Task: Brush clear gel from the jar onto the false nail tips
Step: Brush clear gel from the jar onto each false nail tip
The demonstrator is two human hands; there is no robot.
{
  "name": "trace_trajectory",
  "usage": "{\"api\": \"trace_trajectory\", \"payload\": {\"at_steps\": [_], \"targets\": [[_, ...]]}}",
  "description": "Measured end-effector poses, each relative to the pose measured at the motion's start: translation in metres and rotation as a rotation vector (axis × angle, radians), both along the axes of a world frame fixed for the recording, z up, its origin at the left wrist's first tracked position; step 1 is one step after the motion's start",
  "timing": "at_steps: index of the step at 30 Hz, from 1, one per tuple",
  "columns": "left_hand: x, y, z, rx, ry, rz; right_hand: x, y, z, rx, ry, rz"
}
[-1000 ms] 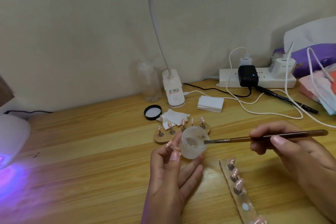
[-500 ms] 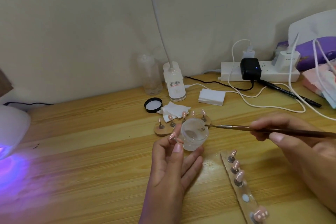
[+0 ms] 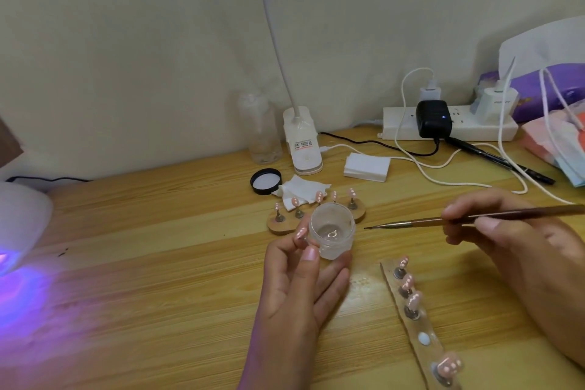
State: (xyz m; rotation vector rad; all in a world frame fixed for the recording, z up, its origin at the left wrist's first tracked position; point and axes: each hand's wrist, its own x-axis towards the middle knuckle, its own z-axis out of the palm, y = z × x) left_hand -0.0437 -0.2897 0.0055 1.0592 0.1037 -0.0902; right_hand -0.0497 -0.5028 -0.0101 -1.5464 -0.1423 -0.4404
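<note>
Curled around the small clear jar [image 3: 332,231], the left hand [image 3: 304,291] holds it at the centre of the frame between the thumb and the fingers beneath, mouth tilted toward the camera, with a pink dotted nail tip [image 3: 300,233] showing at the forefinger just left of the glass. Right of it, the right hand [image 3: 512,241] pinches a thin brown brush [image 3: 474,219] that lies almost level, its dark point just beside the jar's rim but not touching. Behind the jar, a curved wooden stand [image 3: 278,226] carries more tips on pegs [image 3: 351,193]. Toward the lower right, a straight wooden strip [image 3: 421,326] holds another row [image 3: 411,299]. Farther back on the wooden table [image 3: 158,247] lie a black lid [image 3: 266,181] and crumpled tissue [image 3: 300,190], and a curing lamp [image 3: 22,218] glows violet at the left edge.
</note>
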Motion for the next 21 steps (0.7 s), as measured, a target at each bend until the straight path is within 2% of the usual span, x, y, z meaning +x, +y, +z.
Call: {"api": "trace_trajectory", "payload": {"at_steps": [1, 3, 6, 11, 16, 21], "targets": [[0.0, 0.0, 0.0, -0.002, 0.007, 0.002, 0.002, -0.005, 0.009, 0.072, 0.053, 0.04], [0.0, -0.001, 0.001, -0.001, 0.018, 0.006, 0.01, -0.012, 0.008, 0.107, 0.039, 0.026], [-0.002, -0.001, 0.001, 0.019, 0.022, 0.006, 0.012, -0.008, 0.005, 0.265, 0.073, 0.082], [-0.004, -0.003, 0.001, 0.042, 0.02, 0.005, 0.013, -0.004, 0.012, 0.374, 0.149, 0.062], [-0.01, 0.002, -0.001, 0.3, -0.056, 0.044, 0.013, -0.004, 0.015, 0.445, 0.204, 0.044], [-0.016, 0.003, 0.0, 0.409, -0.177, -0.122, 0.011, -0.004, 0.015, 0.437, 0.203, 0.077]]}}
